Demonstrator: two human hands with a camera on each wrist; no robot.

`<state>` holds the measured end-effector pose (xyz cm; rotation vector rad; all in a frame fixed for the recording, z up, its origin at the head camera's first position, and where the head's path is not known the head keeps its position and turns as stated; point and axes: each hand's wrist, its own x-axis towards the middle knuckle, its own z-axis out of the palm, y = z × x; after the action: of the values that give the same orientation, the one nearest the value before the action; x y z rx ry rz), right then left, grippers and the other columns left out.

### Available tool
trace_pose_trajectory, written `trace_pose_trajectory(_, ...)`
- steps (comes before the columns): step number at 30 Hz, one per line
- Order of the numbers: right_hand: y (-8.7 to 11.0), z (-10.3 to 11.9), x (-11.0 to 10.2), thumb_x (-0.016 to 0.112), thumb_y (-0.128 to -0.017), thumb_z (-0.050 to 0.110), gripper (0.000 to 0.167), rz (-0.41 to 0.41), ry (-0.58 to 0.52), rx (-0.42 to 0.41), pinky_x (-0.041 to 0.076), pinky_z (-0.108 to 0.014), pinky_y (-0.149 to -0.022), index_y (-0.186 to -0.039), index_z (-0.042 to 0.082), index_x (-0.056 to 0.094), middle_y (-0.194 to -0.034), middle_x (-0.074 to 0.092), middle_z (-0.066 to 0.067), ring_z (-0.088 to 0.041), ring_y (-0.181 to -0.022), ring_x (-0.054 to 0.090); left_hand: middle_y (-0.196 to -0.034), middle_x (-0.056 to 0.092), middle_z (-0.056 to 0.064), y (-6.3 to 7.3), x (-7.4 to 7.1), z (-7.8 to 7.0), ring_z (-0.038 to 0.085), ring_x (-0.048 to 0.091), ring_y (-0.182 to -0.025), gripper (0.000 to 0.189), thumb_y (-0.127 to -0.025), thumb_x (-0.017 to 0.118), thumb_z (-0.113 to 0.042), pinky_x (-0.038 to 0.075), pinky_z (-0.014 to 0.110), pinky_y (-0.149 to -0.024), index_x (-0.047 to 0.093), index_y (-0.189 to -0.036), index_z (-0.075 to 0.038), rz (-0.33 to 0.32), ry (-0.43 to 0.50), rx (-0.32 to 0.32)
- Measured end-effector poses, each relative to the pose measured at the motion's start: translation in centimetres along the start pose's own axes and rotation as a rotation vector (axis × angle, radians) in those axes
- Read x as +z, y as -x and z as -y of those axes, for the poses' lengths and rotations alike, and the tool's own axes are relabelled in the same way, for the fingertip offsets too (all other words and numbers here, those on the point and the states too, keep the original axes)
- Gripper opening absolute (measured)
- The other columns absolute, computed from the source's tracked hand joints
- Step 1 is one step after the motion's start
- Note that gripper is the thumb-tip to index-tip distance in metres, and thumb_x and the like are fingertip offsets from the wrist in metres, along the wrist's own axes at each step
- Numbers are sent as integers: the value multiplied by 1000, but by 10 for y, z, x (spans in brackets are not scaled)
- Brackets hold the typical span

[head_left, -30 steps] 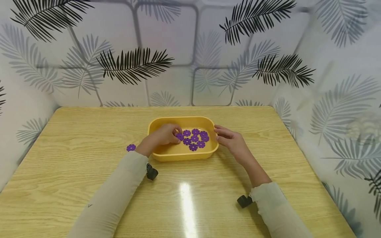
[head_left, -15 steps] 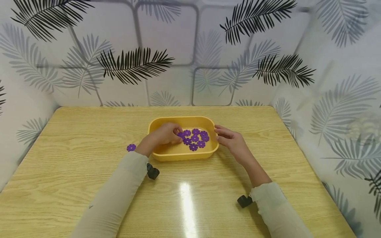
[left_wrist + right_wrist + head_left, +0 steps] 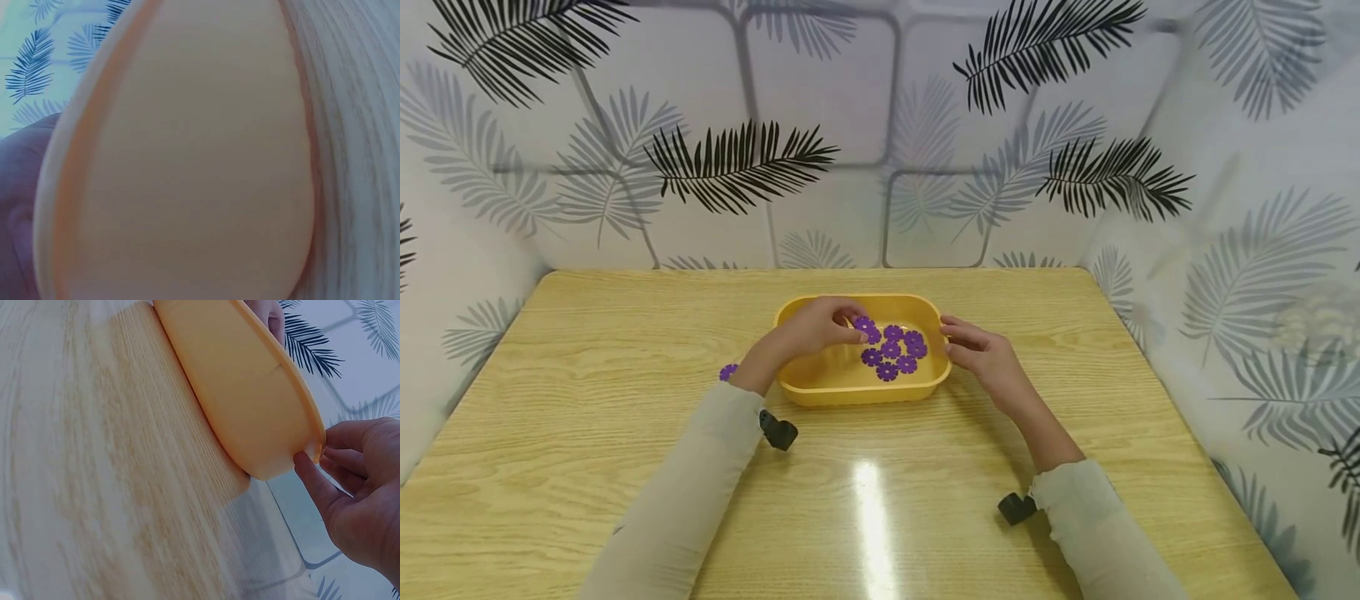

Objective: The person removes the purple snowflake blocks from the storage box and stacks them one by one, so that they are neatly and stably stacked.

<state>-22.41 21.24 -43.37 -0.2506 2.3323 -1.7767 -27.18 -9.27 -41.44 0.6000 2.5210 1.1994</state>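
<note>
In the head view, my left hand (image 3: 820,325) is over the yellow plastic bin (image 3: 842,396), pinching a purple interlocking disc (image 3: 866,326) with notched, flower-like edges. Several more purple discs (image 3: 889,349) lie on the bin's floor, toward its right half. At the bin's right end is my right hand (image 3: 992,358). The right wrist view shows its thumb (image 3: 309,472) against the outer wall and the other fingers bent at the rim. The left wrist view is mostly filled by the bin's wall (image 3: 187,156), which hides the discs; part of the left hand (image 3: 19,206) shows beyond the rim.
A single purple disc (image 3: 727,372) lies on the wooden table (image 3: 625,417) left of the bin, partly covered by the left forearm. A leaf-patterned wall covering (image 3: 835,192) rises behind the table and along both sides. Small dark cameras (image 3: 779,432) are worn at both wrists.
My left hand has risen slightly with a purple disc in its fingertips, bringing it up from among the others. The left forearm now covers more of the lone table disc. The right hand stays put.
</note>
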Motion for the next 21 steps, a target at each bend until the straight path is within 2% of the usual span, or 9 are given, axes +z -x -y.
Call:
trace_pose_trajectory(4,1,1,0,63,-100,19,43,-1,0,6,48,-25,-102,-142,6,58,-157,45,5,-20,-144,43,-111,64,7,9,-5,-4,24,58,-100,32,-94,74,-27,50,35,-83,68,-123,-14,-3,34,13)
trace_pose_trajectory(12,1,2,-1,62,-101,17,44,7,-19,5,49,-23,-100,-143,5,56,-157,44,4,-22,-143,44,-110,65,3,32,-17,-3,22,58,-100,33,-94,72,-32,50,37,-85,67,-124,-18,-51,19,64)
trace_pose_trajectory(21,1,1,0,63,-101,19,43,-1,8,11,48,-25,-103,-142,7,57,-157,45,6,-20,-144,43,-113,63,3,67,-38,5,23,55,-100,41,-93,72,-41,50,38,-85,65,-128,-20,-127,13,27)
